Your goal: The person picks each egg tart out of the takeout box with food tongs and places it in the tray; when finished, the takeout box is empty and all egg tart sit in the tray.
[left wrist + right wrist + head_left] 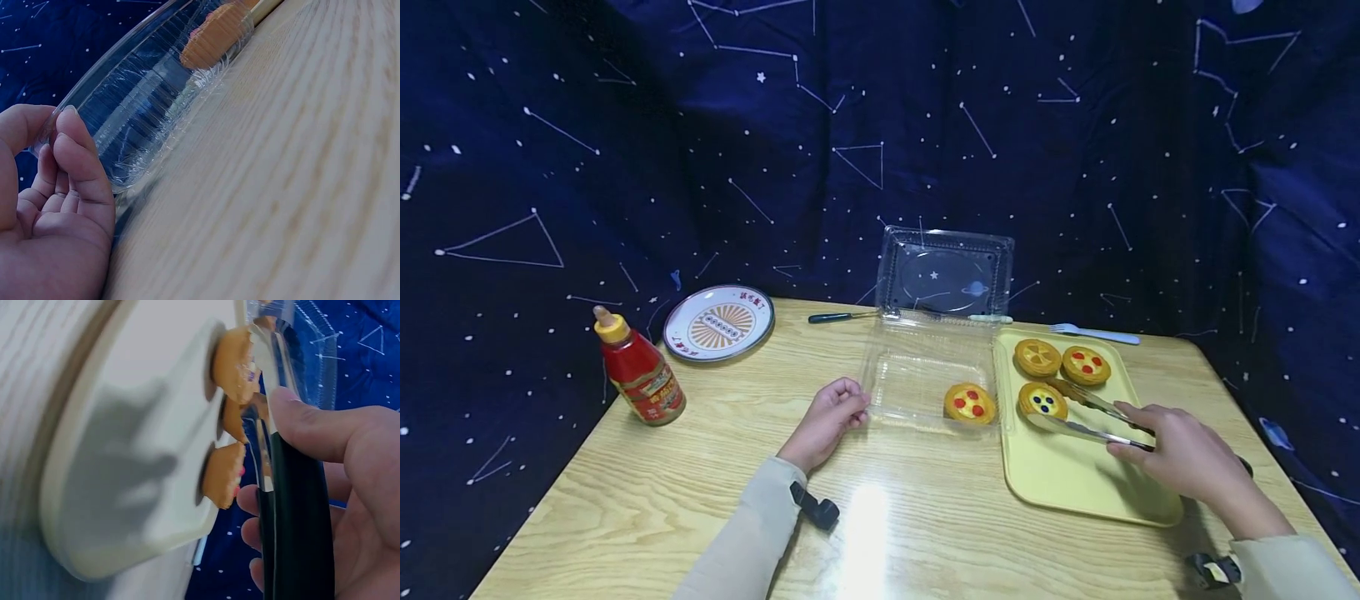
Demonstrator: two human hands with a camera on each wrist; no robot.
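Observation:
My left hand (827, 423) pinches the near left corner rim of a clear plastic clamshell box (906, 379), whose lid (946, 275) stands up behind. One egg tart with red toppings (969, 403) sits in the box's near right corner. With my right hand (1187, 457) I grip black-handled metal tongs (1086, 432), their arms spread on either side of a tart with dark blue berries (1042, 402). That tart rests on a yellow tray (1075, 483); whether the tips touch it I cannot tell. Behind it lie a plain yellow tart (1037, 357) and another red-topped tart (1086, 366).
A red sauce bottle (643, 375) with a yellow cap stands at the left, near a patterned plate (718, 323). A dark-handled utensil (831, 317) lies left of the lid, and a light blue fork (1093, 333) lies behind the tray. A dark curtain hangs behind the table.

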